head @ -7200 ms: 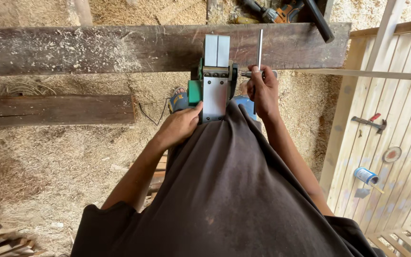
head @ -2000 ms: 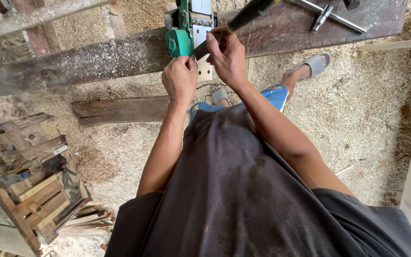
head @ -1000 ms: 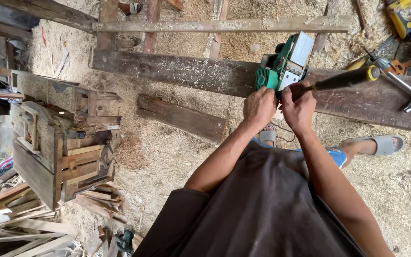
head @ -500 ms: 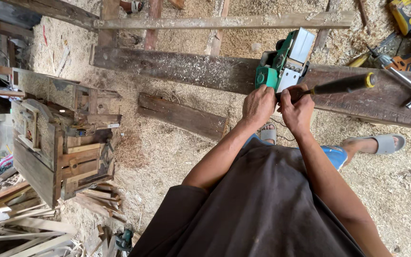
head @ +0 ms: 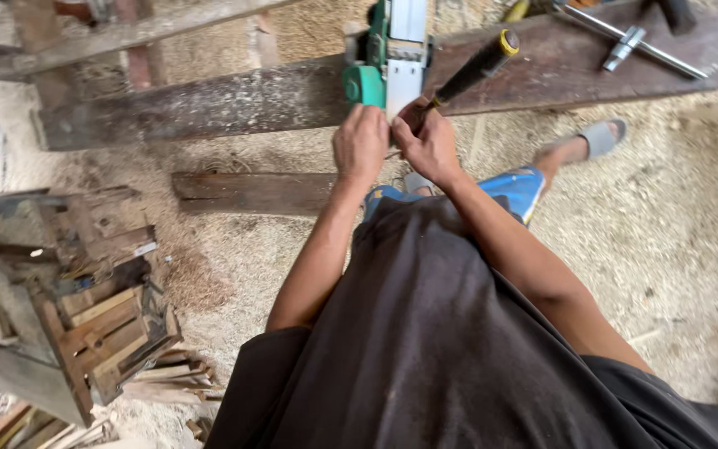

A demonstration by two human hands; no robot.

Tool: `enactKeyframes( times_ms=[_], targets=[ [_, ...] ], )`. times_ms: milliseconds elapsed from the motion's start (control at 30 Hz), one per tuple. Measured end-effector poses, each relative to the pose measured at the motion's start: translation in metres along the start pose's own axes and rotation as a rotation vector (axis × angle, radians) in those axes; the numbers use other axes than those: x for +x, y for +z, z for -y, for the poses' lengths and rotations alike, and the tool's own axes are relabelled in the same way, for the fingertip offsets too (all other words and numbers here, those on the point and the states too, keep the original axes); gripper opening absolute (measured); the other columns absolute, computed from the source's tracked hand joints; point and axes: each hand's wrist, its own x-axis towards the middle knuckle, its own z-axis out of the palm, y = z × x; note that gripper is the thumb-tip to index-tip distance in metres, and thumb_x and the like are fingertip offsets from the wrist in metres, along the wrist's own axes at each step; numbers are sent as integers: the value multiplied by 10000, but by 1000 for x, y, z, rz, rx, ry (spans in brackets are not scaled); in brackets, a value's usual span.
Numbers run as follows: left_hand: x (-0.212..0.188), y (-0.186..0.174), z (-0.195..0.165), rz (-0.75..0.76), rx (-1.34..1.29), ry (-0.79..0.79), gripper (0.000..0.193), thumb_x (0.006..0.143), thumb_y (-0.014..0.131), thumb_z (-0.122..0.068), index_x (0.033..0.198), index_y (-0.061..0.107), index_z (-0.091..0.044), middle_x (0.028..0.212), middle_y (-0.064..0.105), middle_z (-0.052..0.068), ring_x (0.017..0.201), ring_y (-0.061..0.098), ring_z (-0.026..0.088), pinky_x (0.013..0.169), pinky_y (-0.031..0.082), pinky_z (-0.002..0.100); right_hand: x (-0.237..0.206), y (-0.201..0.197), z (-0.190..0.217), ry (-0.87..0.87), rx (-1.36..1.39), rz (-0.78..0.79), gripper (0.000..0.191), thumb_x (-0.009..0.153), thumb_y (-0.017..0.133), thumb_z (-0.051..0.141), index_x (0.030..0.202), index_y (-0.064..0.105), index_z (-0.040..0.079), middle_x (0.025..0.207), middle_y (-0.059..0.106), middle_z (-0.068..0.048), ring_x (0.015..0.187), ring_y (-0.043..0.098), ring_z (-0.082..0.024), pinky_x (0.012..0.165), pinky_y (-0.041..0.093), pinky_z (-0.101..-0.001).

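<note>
A green and silver electric planer [head: 390,51] lies on a long dark wooden beam [head: 234,104]. My left hand [head: 360,143] presses against its near end, fingers curled down on the tool. My right hand [head: 428,143] sits right beside it, closed around a screwdriver with a black handle and yellow cap [head: 475,66] that points up and to the right. The screwdriver's tip is hidden behind my hands at the planer.
A metal T-handle wrench [head: 625,37] lies on the beam at the right. A shorter plank [head: 251,191] rests on the sawdust floor. Stacked wooden frames and scraps [head: 85,308] stand at the left. My sandalled foot [head: 596,140] is at the right.
The view has shifted, so the planer and my hands now sit higher and nearer the middle. Both hands stay on the planer with the screwdriver, which now points more steeply upward.
</note>
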Motion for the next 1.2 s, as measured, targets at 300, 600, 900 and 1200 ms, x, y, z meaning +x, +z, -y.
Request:
enactKeyframes(
  times_ms=[300, 600, 900, 1200],
  targets=[
    [11, -10, -22, 44, -21, -122, 111, 974, 659, -164, 916, 676, -71, 893, 693, 103, 761, 695, 332, 642, 513, 470, 23, -15, 23, -44, 260, -66, 177, 1046, 654, 162, 1083, 561, 16, 803, 711, -61, 624, 666, -103, 551, 566, -274],
    [13, -7, -25, 37, -67, -47, 89, 969, 670, -114, 918, 644, -46, 894, 680, 124, 780, 683, 357, 659, 511, 485, 25, -14, 25, 20, 154, -124, 161, 1016, 659, 161, 1032, 580, 21, 720, 702, -59, 567, 681, -120, 518, 558, -285],
    [15, -11, -20, 130, -71, -62, 77, 951, 661, -81, 901, 626, -34, 854, 671, 129, 701, 692, 307, 612, 518, 446, 24, -18, 27, -32, 81, -134, 175, 989, 653, 172, 1006, 589, 11, 698, 711, -76, 546, 687, -147, 519, 561, -305],
    [17, -26, 0, 248, 182, 269, 164, 963, 671, -78, 810, 648, -25, 827, 657, 198, 720, 679, 406, 635, 535, 521, 7, 7, 9, -99, 166, -254, 149, 1047, 651, 155, 1010, 589, 25, 734, 660, -60, 594, 646, -126, 551, 540, -301]
  ],
)
